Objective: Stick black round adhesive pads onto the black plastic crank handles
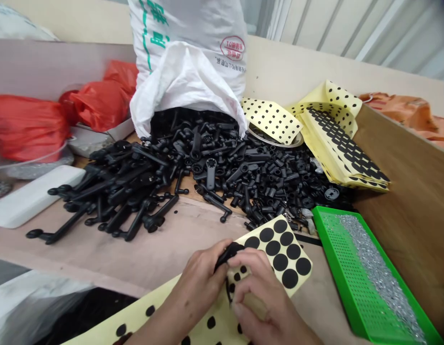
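A black plastic crank handle [228, 254] is held in my left hand [198, 273], thumb on top and fingers wrapped round it. Its thin lower end shows between my hands; the rest is hidden by fingers. My right hand [263, 292] meets the part from the right, forefinger bent against its head, thumb and another fingertip pinched close to the thin end. Beneath both hands lies a pale yellow sheet [171, 292] with small black dots. Another yellow sheet with big round black stickers [280, 262] sticks out beyond my right hand.
Black plastic parts [207, 163] spill from a white woven sack [207, 72]. Assembled cranks [117, 191] are heaped at left, beside a white box [35, 196] and red bags [28, 127]. At right stand a green tray [336, 268] of small shiny pieces, yellow sticker sheets [325, 148] and a wooden board [404, 206].
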Available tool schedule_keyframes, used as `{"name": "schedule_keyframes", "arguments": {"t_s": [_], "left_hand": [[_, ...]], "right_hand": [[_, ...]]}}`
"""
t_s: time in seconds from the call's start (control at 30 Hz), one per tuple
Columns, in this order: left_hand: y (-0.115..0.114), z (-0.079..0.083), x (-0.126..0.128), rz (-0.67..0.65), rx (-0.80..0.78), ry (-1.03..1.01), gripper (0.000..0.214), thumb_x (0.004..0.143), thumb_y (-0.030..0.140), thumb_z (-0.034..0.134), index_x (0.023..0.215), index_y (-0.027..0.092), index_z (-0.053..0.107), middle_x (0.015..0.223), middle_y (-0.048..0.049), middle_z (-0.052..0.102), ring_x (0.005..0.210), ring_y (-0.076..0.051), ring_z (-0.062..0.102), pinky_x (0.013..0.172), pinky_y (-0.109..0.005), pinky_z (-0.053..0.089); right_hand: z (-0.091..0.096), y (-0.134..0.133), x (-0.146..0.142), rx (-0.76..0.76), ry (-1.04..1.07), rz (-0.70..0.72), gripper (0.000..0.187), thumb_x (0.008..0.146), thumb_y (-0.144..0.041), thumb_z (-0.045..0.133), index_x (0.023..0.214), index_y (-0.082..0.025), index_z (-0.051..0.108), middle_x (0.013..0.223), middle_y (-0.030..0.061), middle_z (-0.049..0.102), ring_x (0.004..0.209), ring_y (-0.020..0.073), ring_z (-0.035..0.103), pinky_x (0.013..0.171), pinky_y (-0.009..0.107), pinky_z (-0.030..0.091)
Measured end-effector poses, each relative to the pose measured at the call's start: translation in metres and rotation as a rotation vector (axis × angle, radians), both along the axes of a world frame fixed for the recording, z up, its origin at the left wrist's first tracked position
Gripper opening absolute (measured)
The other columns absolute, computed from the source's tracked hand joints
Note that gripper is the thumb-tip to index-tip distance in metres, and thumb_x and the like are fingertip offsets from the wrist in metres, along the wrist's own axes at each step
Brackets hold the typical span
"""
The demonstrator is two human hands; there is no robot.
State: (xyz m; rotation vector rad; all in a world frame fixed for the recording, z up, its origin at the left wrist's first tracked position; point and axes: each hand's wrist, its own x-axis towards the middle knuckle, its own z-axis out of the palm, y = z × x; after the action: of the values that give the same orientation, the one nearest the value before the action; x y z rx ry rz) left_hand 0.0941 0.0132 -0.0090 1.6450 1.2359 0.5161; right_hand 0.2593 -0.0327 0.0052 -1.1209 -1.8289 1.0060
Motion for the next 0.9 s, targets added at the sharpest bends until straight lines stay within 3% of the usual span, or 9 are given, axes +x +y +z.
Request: {"name": "schedule_keyframes", "arguments": {"t_s": [0.07,0.2,0.3,0.5,0.63,0.9], "left_hand": [[0.001,0.0,-0.001,-0.002,-0.014,-0.037,0.04,0.08,0.02,0.044,0.119,0.02,0.056,0.107,-0.0043,0.068,0.1,-0.023,0.06,0.087,-0.03,0.045],[0.0,0.001,-0.002,-0.029,-0.105,-0.131,0.041,0.08,0.019,0.043,0.118,0.019,0.058,0.088,-0.0015,0.07,0.074,-0.017,0.061,0.067,-0.024,0.047],[-0.001,0.005,-0.001,-0.015,-0.175,-0.144,0.041,0.08,0.021,0.041,0.116,0.017,0.06,0.081,-0.0012,0.068,0.064,-0.015,0.056,0.061,-0.023,0.045],[-0.004,0.021,-0.001,0.028,-0.265,-0.135,0.04,0.086,0.033,0.039,0.115,0.018,0.062,0.069,0.0006,0.061,0.071,-0.018,0.057,0.069,-0.026,0.045],[-0.004,0.02,-0.001,0.048,-0.283,-0.111,0.041,0.087,0.039,0.038,0.115,0.019,0.061,0.068,0.0012,0.06,0.074,-0.019,0.058,0.075,-0.027,0.044],[0.0,0.02,-0.003,-0.012,-0.24,-0.138,0.038,0.087,0.035,0.037,0.106,0.018,0.064,0.059,0.0034,0.053,0.063,-0.016,0.054,0.061,-0.023,0.041]], "right_hand": [[0.0,-0.001,0.0,-0.014,0.05,-0.015,0.017,0.073,-0.007,0.055,0.074,-0.023,0.055,0.113,0.0049,0.055,0.113,0.0246,0.045,0.098,0.038,0.032],[-0.007,0.005,0.009,-0.367,0.321,-0.216,0.011,0.078,-0.023,0.059,0.067,-0.02,0.056,0.11,0.0058,0.053,0.095,0.0213,0.052,0.082,0.031,0.041],[-0.013,0.011,0.013,-0.549,0.504,-0.241,0.016,0.074,-0.029,0.065,0.065,-0.019,0.057,0.105,0.005,0.052,0.083,0.0178,0.051,0.068,0.026,0.041],[-0.018,0.014,0.012,-0.559,0.583,-0.24,0.014,0.072,-0.026,0.067,0.064,-0.018,0.059,0.098,0.0052,0.054,0.086,0.0187,0.049,0.072,0.026,0.04],[-0.021,0.015,0.014,-0.573,0.589,-0.239,0.014,0.071,-0.027,0.068,0.064,-0.018,0.059,0.097,0.0047,0.054,0.085,0.0182,0.049,0.071,0.025,0.039],[-0.022,0.018,0.015,-0.596,0.571,-0.214,0.015,0.07,-0.026,0.069,0.062,-0.018,0.059,0.093,0.004,0.055,0.082,0.0176,0.049,0.068,0.025,0.037]]}}
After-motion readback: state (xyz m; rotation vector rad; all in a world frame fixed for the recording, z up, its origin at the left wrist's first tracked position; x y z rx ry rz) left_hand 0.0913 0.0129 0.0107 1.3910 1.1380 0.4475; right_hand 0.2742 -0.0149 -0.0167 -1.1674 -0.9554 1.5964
